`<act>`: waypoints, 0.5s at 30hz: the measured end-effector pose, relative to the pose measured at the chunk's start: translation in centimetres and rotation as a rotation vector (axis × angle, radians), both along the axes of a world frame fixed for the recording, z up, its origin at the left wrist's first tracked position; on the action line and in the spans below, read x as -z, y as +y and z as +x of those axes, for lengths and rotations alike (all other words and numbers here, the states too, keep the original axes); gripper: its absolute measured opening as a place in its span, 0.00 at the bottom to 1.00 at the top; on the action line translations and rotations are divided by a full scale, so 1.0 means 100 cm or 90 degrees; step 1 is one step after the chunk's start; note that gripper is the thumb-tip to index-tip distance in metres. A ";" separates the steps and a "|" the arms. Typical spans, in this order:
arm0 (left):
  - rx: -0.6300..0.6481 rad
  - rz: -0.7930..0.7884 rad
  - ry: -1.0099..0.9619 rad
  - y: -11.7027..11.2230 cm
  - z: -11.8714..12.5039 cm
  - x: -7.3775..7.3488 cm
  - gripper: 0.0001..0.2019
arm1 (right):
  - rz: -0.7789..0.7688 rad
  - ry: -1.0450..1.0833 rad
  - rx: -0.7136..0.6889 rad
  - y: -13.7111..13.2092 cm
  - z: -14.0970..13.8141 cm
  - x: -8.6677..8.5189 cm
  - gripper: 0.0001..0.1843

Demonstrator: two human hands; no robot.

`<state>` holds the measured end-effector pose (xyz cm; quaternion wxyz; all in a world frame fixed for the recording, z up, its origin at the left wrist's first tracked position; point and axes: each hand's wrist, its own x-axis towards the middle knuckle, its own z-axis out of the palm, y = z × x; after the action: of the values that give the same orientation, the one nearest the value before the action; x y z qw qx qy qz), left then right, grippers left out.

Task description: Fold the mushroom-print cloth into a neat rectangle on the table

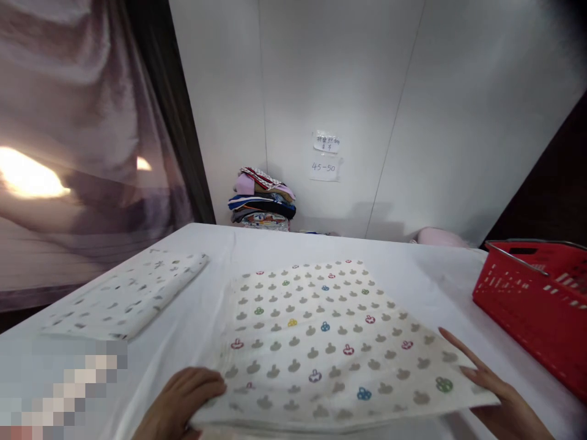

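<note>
We saw first the white table (426, 275), which filled the lower half of the frame. On it, from the centre to the lower edge, the mushroom-print cloth (316, 342) lay with a few wrinkles, its near edge seemingly raised. The red basket (532, 311) stood at the right edge of the frame, and another folded cloth (132, 293) lay at the left. At lower right, the right hand (499, 397) had two digits spread apart at the cloth's corner; whether the hidden ones pinched, we could not tell. At lower left, the left hand (183, 397) pinched the other corner, its fingers pressed together. We judged that an uneven pull could skew the cloth, and that a loose right grip could let its corner drop.
</note>
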<state>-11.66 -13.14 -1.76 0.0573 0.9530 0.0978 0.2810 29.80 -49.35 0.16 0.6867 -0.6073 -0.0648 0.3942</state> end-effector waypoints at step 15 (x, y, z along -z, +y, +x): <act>-0.310 -0.053 -0.183 0.176 0.235 -0.293 0.36 | 0.179 -0.631 0.259 0.193 0.178 -0.234 0.10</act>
<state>11.83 4.44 27.51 0.0403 0.8486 0.3258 0.4148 47.55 -30.03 23.52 0.7108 -0.6229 -0.3135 -0.0919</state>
